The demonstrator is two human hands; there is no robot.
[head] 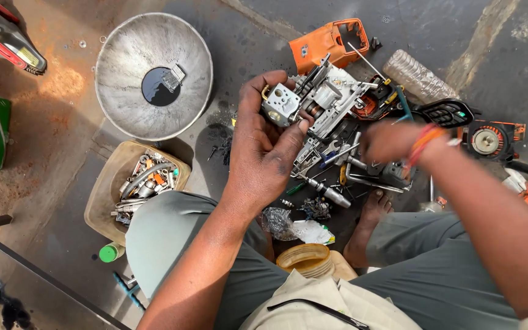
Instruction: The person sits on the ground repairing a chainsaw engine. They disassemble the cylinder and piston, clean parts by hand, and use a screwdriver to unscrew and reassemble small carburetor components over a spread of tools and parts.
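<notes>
head view looks down on a dark, oil-stained concrete floor (435, 24) with reddish sawdust at its left edge; the person sits on it in grey trousers. the landmark is the stripped chainsaw engine block (332, 101), pale metal, lying near the middle of the floor. the left hand (269, 143) is just left of the block, fingers and thumb closed around a small silver carburetor (281, 105), which is raised and touches or nearly touches the block's left end. the right hand (391, 142), with a red and orange thread band at the wrist, is blurred just right of and below the block; whether it holds anything cannot be told. an orange plastic cover (327, 43) lies just above the block. well to the left of the block sits a round metal basin (154, 76) with a dark pool of oil, and lower left of it a tan tub of bolts and fittings (106, 192). loose tools and parts (328, 177) lie right beneath the block.
</notes>
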